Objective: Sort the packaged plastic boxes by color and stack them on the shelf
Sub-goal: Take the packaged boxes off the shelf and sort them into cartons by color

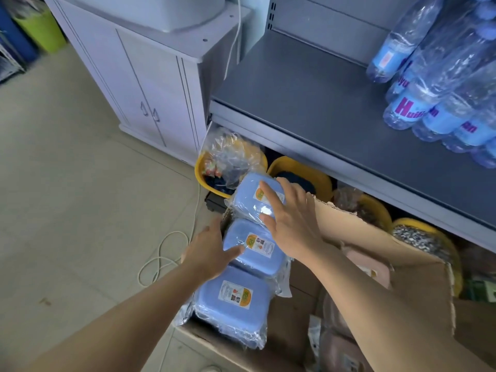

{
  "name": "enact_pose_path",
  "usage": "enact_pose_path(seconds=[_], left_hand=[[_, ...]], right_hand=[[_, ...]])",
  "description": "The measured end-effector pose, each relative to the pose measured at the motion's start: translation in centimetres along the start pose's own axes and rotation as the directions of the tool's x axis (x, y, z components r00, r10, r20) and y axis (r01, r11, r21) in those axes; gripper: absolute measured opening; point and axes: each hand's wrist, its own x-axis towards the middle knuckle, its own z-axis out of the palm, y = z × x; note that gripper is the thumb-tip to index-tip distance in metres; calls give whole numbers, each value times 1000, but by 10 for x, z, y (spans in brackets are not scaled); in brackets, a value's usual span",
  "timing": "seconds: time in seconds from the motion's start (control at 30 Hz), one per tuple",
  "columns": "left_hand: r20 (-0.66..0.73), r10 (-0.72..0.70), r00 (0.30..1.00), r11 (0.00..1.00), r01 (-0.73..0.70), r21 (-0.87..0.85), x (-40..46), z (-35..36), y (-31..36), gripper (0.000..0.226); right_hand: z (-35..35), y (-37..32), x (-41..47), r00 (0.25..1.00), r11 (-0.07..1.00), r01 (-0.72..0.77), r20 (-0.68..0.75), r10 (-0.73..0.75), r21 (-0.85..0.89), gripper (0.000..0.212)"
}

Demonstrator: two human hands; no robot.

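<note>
Blue boxes: three plastic-wrapped blue boxes in a row along the left edge of the cardboard carton (418, 267), running from 6 toward 12 o'clock; each has an orange-and-white label on top.
Far blue box (251, 196): tilted, its near edge overlapping the middle one; sits at the carton's 12 o'clock end.
Middle blue box (257, 251): between the other two, touching both.
Near blue box (230, 310): lowest in the frame, wrapper edge hanging over the carton's left wall.
Left hand (208, 253): fingers straight, palm against the left side of the middle blue box, thumb lying across its top; not curled round it.
Right hand (290, 218): fingers spread and fairly straight, laid over the right side of the far blue box, thumb on its near edge; no firm grip visible.
Pink boxes (367, 264): wrapped, inside the carton at 3 to 5 o'clock of the blue row, partly hidden by the right forearm.
Shelf (308, 84): grey metal, at 12 to 2 o'clock above the carton; bare on its left part.
Water bottles (434, 103): shrink-wrapped pack with blue labels, on the shelf's right end.
Yellow tubs (298, 170): under the shelf, holding bagged goods.
White cabinet (150, 84): at 11 o'clock, beside the shelf.
White cable (166, 245): looped on the tiled floor at 9 o'clock of the carton.
</note>
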Motion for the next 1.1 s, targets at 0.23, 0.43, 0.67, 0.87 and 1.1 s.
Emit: enact_pose_path(seconds=[0.23,0.43,0.67,0.87,1.1], left_hand=[[62,-35,997,997,31,72,-10,-13,12,67],[-26,159,987,983,-156,96,-50,-77,62,57],[-201,458,866,882,-414,224,-122,-197,175,38],[-261,679,686,727,-580,368,-192,-267,284,31],[-282,814,508,576,-644,503,-243,-296,392,32]], right_hand=[[-33,2,-2,990,994,-79,120,69,78,71],[-130,7,-38,993,966,-119,14,119,229,61],[-302,13,-91,958,961,-177,-187,219,214,40],[-424,31,-136,886,953,-253,-355,297,165,31],[-515,75,-187,803,929,-351,-472,363,118,42]])
